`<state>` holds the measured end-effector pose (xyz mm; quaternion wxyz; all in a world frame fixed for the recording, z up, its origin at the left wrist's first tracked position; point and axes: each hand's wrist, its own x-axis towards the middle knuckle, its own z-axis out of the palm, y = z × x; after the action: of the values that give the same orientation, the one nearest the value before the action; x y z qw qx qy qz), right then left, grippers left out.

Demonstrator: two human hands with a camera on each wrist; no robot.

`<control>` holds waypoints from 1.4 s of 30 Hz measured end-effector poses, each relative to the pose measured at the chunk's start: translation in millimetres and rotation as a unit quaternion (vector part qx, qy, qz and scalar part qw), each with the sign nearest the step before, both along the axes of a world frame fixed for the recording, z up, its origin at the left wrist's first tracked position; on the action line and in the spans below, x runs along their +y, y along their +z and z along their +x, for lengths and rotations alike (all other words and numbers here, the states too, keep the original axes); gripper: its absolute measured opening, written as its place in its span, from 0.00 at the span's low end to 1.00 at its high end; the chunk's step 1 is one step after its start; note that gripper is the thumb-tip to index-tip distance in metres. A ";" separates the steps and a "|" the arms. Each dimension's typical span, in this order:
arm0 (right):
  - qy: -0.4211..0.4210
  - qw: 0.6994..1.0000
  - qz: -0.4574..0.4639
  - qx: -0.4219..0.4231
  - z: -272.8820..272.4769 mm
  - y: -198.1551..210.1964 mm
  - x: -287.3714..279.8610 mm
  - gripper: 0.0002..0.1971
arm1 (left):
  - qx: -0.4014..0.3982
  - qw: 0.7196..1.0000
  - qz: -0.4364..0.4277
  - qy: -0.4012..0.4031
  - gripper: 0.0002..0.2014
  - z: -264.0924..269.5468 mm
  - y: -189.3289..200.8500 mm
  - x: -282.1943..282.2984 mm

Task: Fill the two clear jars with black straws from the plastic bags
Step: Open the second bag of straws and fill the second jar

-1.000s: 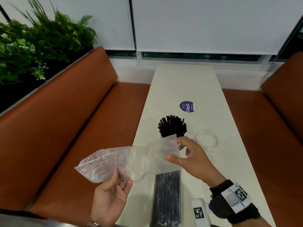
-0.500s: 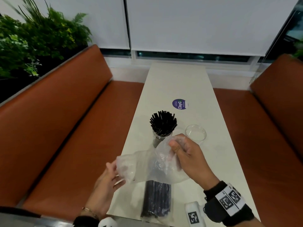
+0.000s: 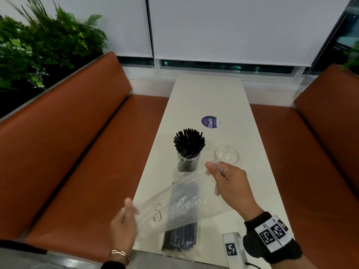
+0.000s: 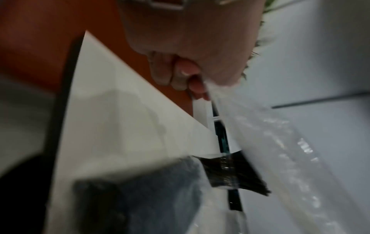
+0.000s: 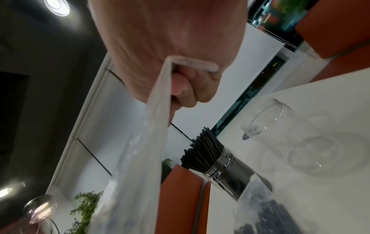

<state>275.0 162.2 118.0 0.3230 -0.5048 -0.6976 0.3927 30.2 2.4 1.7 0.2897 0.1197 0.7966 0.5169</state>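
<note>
Straws (image 3: 188, 141), black, stand packed in the left clear jar (image 3: 188, 162) on the white table (image 3: 209, 94), tips fanned above its rim. Second clear jar (image 3: 226, 154) sits just to its right w/ nothing in it, upright, near but apart. More black straws lie in a full plastic bag (image 3: 179, 238) flat at the near table edge, lengthwise toward the jars.

Empty plastic bag (image 3: 182, 202), clear & crinkled, is stretched in the air between both hands, above the full bag, which shows through it. Right hand (image 3: 230, 183) pinches one end w/ thumb & curled fingers (image 5: 186, 93), just in front of the empty jar; right wrist view shows the bag edge folded over those fingers. Left hand (image 3: 124, 224) grips the other end at the table's left edge; left wrist view, blurred, shows fingers (image 4: 178, 74) curled onto the film.

Round purple sticker (image 3: 210, 122) lies on the table beyond the jars. White marker block (image 3: 232, 249) rests at the near edge by the right wrist, which wears a black band w/ printed tags (image 3: 272, 232). Brown bench seats (image 3: 77, 152) flank the table; green plants (image 3: 38, 45) at far left.
</note>
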 end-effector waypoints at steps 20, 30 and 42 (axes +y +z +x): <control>0.025 0.937 -0.334 -0.100 -37.1 -143.4 -23.5 0.38 | -0.174 0.972 -0.157 -0.003 0.27 -13.4 -40.2 -76.2; 0.108 0.920 -0.377 -0.001 47.8 -112.1 -15.3 0.12 | 0.078 0.870 -0.405 -0.270 0.43 -10.7 2.0 -44.2; 0.190 0.932 -0.288 0.115 94.5 -60.9 -14.7 0.23 | -0.142 0.844 0.082 -0.511 0.23 111.1 80.8 70.4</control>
<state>369.4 147.5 57.0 0.1614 -0.3855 -0.5953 0.6863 141.3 72.8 82.5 0.6123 0.4583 0.5272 0.3704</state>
